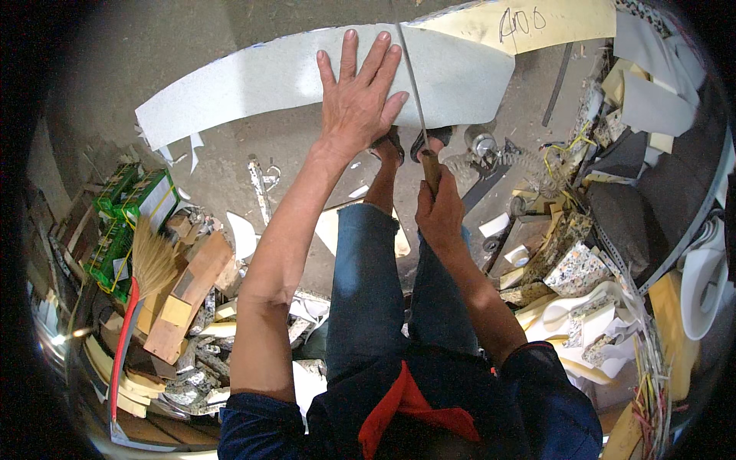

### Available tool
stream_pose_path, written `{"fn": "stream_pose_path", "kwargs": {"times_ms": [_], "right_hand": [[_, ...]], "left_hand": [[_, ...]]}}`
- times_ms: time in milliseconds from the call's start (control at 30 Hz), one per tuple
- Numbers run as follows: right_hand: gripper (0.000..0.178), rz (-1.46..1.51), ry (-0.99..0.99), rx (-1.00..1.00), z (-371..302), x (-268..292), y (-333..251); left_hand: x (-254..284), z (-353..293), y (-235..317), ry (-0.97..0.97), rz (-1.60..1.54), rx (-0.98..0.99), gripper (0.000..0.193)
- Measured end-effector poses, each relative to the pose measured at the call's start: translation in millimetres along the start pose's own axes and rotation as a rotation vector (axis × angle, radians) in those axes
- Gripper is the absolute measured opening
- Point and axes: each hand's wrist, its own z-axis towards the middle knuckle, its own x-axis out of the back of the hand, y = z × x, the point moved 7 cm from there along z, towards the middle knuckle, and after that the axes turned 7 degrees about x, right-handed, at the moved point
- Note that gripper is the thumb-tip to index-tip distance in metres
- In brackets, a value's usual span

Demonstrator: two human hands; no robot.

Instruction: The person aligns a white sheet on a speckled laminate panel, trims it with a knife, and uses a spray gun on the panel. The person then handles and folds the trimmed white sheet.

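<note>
A long, curved grey-white sheet (253,86), seemingly foam, lies across the far side in front of me. My left hand (356,111) presses flat on it with the fingers spread. My right hand (443,211) is closed around the wooden handle of a long, thin-bladed knife (415,86). Its blade points away from me and crosses the sheet just right of my left thumb; whether it has cut through there I cannot tell. A pale yellow piece (571,32) with handwritten marks adjoins the sheet at the upper right, partly overlapping it.
Foam and board offcuts (203,360) are heaped at my left, beside green boxes (149,195) and a red-handled broom (149,261). More scraps (579,268) and dark sheets (636,222) pile up at my right. A metal can-like part (481,140) sits near my feet.
</note>
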Motion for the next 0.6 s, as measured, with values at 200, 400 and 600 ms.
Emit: {"fn": "stream_pose_path", "kwargs": {"times_ms": [200, 400, 600], "right_hand": [[0.039, -0.004, 0.028, 0.002, -0.1, -2.9, -2.0], [0.041, 0.002, 0.044, 0.012, -0.7, -4.0, -2.8], [0.042, 0.044, 0.041, -0.02, -0.9, -0.7, -7.1]], "left_hand": [[-7.8, 1.8, -1.6, -0.056, 0.102, 0.043, 0.064], [-9.4, 3.9, -2.3, -0.003, 0.099, 0.037, 0.06], [-10.6, 5.9, -4.1, -0.011, 0.084, 0.042, 0.063]]}}
